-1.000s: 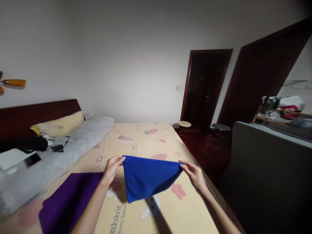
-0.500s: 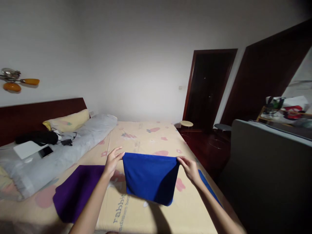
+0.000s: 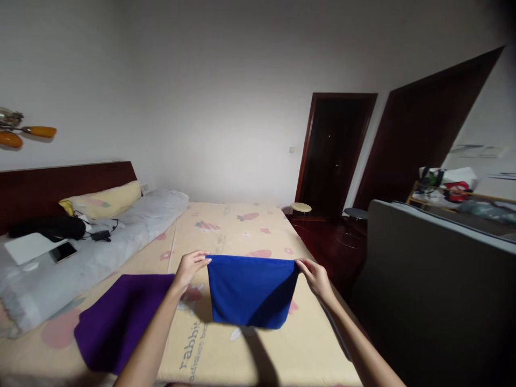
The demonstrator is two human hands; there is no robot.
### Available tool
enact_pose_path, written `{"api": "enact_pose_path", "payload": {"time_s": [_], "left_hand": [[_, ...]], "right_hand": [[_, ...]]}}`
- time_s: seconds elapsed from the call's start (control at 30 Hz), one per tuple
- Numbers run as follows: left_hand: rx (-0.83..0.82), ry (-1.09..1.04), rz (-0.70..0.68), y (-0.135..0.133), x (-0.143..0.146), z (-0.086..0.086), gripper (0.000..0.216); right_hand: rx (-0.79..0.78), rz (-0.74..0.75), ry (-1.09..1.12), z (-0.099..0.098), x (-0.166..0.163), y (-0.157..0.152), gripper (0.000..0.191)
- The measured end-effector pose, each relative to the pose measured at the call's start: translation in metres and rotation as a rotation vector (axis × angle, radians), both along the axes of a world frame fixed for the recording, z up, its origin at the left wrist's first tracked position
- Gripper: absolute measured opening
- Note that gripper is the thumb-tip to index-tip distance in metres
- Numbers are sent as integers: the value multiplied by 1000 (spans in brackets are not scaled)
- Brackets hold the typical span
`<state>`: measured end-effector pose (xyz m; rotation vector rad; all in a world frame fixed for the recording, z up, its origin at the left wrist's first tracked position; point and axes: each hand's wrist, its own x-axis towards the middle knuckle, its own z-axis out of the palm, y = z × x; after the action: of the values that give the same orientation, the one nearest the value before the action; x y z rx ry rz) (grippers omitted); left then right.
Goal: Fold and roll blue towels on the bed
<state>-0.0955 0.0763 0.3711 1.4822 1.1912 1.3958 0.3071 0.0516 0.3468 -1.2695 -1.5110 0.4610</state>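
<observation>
Both hands are pinching a blue cloth by its top corners, holding it up over the bed.

The left hand (image 3: 191,267) and right hand (image 3: 316,277) are gripping the blue cloth (image 3: 250,290) between them, its long edge running level left to right, hanging just above the bed (image 3: 237,226); a purple cloth (image 3: 121,317) is lying flat beside the left arm.

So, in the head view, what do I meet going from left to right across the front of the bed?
Purple cloth → left hand → blue cloth → right hand → grey panel.
</observation>
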Motion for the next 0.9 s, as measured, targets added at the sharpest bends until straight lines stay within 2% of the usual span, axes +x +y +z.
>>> {"api": "enact_pose_path", "payload": {"time_s": [0.2, 0.43, 0.73, 0.9], "left_hand": [[-9, 102, -25, 4, -4, -1, 32], [5, 154, -7, 4, -7, -15, 32], [60, 276, 38, 8, -10, -39, 25], [121, 389, 20, 3, -13, -40, 19]], "right_hand": [[-13, -9, -5, -3, 1, -1, 54], [-13, 8, -2, -15, -5, -3, 53], [-23, -7, -2, -49, -17, -8, 52], [-31, -3, -35, -57, -18, -10, 52]]}}
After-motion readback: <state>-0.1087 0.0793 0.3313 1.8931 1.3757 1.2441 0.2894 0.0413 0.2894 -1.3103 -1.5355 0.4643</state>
